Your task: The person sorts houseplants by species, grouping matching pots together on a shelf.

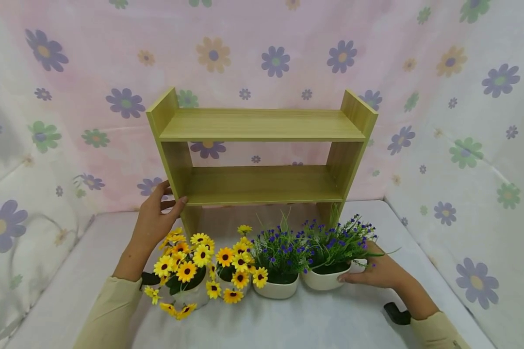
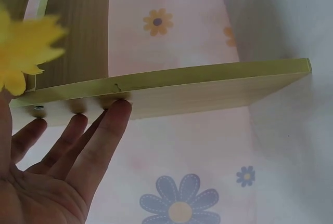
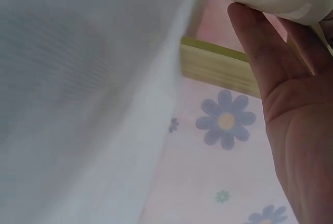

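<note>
A light wooden two-tier shelf (image 1: pixel 262 125) stands at the back of the table. My left hand (image 1: pixel 155 220) grips its left side panel (image 2: pixel 208 91), thumb at the front edge and fingertips against the outer face. At the right, my right hand (image 1: pixel 377 271) holds a white oval flowerpot (image 1: pixel 325 281) with purple artificial flowers, its thumb on the pot's front and the other fingers partly hidden behind leaves. The right wrist view shows fingertips (image 3: pixel 242 18) against the pot's wall. Close on its left stands another white pot (image 1: pixel 276 290) of purple flowers.
Two pots of yellow artificial sunflowers (image 1: pixel 187 271) stand left of the purple ones, in front of the shelf and near my left forearm. A white cloth covers the table (image 1: pixel 288 325). Flower-printed curtains (image 1: pixel 275 29) hang behind and at both sides.
</note>
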`<action>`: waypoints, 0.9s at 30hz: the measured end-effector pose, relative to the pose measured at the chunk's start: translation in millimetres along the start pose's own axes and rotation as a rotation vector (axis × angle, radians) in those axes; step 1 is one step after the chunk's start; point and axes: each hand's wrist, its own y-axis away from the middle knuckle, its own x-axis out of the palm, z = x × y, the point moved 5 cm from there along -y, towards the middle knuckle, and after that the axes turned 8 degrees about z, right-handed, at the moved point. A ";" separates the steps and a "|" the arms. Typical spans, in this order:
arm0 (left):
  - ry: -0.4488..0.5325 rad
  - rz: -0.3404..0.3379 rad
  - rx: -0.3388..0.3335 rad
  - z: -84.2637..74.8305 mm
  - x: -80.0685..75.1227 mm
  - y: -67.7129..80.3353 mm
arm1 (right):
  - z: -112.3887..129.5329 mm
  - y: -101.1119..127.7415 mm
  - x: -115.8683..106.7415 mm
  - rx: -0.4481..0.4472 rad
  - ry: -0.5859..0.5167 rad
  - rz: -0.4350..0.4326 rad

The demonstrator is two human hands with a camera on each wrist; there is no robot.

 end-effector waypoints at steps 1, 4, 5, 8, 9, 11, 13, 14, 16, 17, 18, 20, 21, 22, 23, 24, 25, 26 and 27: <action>0.006 0.003 0.001 0.1 0.3 0.1 | 1.0 0.0 -2.4 -0.005 -0.002 -0.010; 0.018 0.012 0.008 -1.1 0.6 0.7 | 2.8 1.1 -10.2 0.027 0.058 -0.052; 0.020 0.016 0.010 -1.6 0.6 0.8 | 3.6 2.0 -13.2 0.052 0.097 -0.069; 0.014 0.023 0.010 -3.6 0.4 1.2 | 5.7 5.5 -20.7 0.141 0.191 -0.099; 0.013 0.024 0.010 -4.2 0.3 1.2 | 6.6 6.2 -22.9 0.162 0.194 -0.101; 0.009 0.023 0.007 -5.5 0.2 1.1 | 8.9 7.6 -27.1 0.194 0.197 -0.114; 0.000 0.019 0.004 -6.2 0.3 0.7 | 12.3 6.9 -30.9 0.195 0.166 -0.130; -0.003 0.017 0.005 -6.4 0.4 0.2 | 14.1 6.3 -32.8 0.192 0.146 -0.137; -0.009 0.014 0.002 -6.6 0.9 -0.4 | 18.9 5.0 -36.5 0.186 0.139 -0.159; -0.010 0.014 0.002 -6.9 1.1 -0.4 | 21.7 3.9 -38.2 0.178 0.141 -0.168; -0.011 0.012 0.000 -6.6 1.4 -0.7 | 24.2 2.6 -40.0 0.172 0.144 -0.179; -0.007 0.010 -0.001 -6.7 1.4 -0.8 | 30.0 -1.0 -43.7 0.144 0.139 -0.195; -0.005 0.010 -0.002 -6.8 1.3 -0.7 | 33.1 -3.1 -45.9 0.128 0.138 -0.206; -0.003 0.011 -0.002 -7.0 1.3 -0.5 | 36.1 -5.4 -48.3 0.108 0.130 -0.216; -0.001 0.012 -0.003 -7.0 1.1 -0.3 | 39.4 -7.6 -51.1 0.091 0.134 -0.229; 0.000 0.013 -0.004 -6.8 0.9 -0.2 | 43.0 -10.4 -54.3 0.070 0.128 -0.241; 0.000 0.014 -0.005 -6.8 0.6 0.2 | 46.8 -13.4 -57.8 0.047 0.120 -0.250; 0.001 0.014 -0.006 -6.8 0.2 0.7 | 50.8 -16.8 -61.5 0.025 0.115 -0.256; 0.002 0.015 -0.006 -6.8 -0.2 1.2 | 54.6 -20.0 -65.7 0.009 0.118 -0.265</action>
